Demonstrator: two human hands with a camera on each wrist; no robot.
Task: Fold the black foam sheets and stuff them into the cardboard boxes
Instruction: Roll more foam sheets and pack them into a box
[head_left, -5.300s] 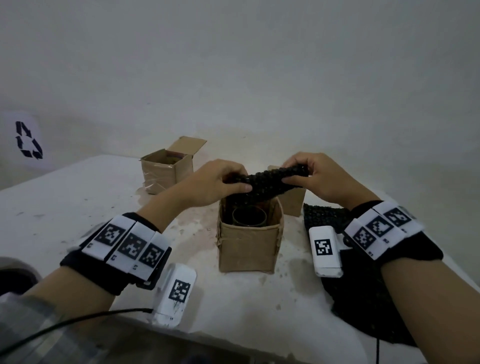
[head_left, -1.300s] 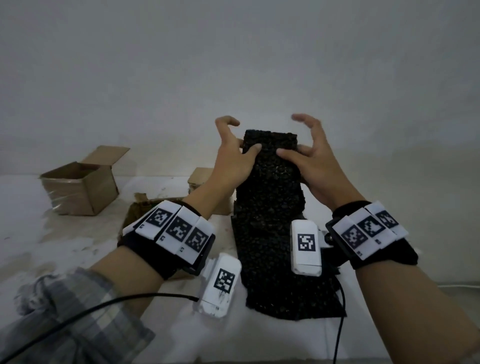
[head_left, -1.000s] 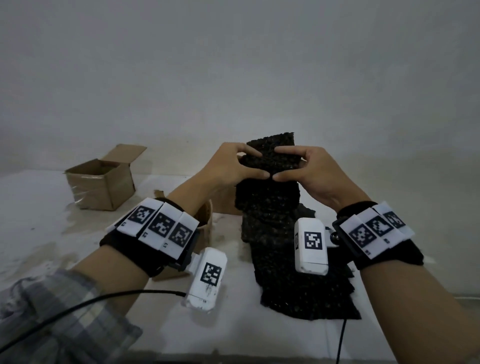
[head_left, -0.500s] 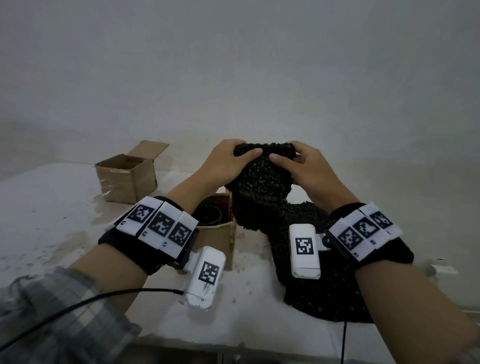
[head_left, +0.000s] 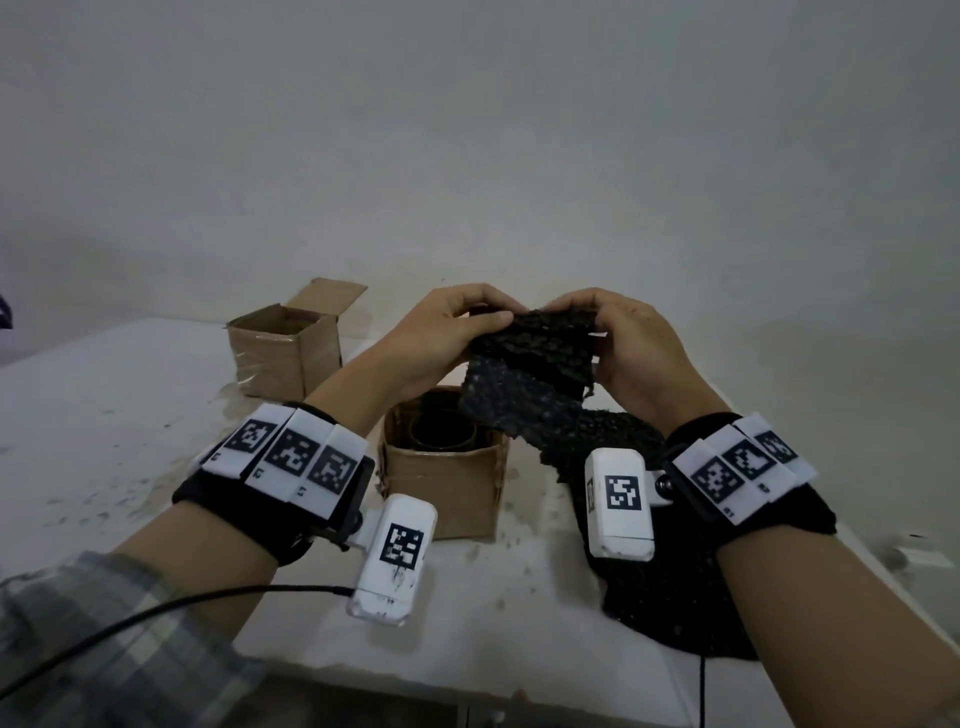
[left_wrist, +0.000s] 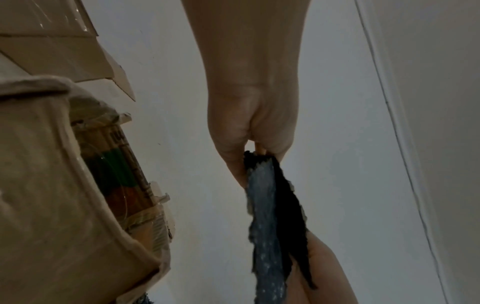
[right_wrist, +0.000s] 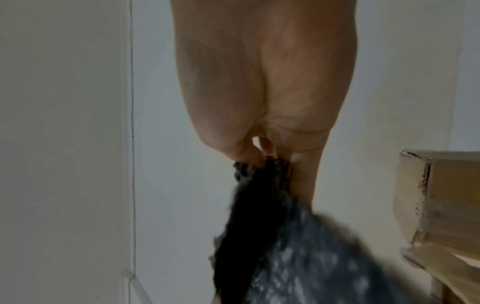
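Observation:
Both hands hold a black foam sheet (head_left: 530, 364) folded over at its top, in the air above and just right of the near cardboard box (head_left: 447, 488). My left hand (head_left: 457, 322) pinches the fold's left end, my right hand (head_left: 608, 327) its right end. The sheet's lower part hangs down onto a pile of black foam (head_left: 670, 571) on the table. The near box is open and has a dark round container (head_left: 441, 434) inside. In the wrist views the left hand (left_wrist: 249, 152) and the right hand (right_wrist: 272, 158) each pinch the foam edge (left_wrist: 272, 205) (right_wrist: 259, 216).
A second open cardboard box (head_left: 283, 348) stands at the back left of the white table (head_left: 104, 426). A third box (right_wrist: 441, 201) shows at the right of the right wrist view. The table's front edge runs close below my wrists. A black cable (head_left: 156, 613) trails from my left wrist.
The hands have folded the upright foam sheet over at the top and brought it lower, toward the near box. The head view has shifted so the box sits under the hands.

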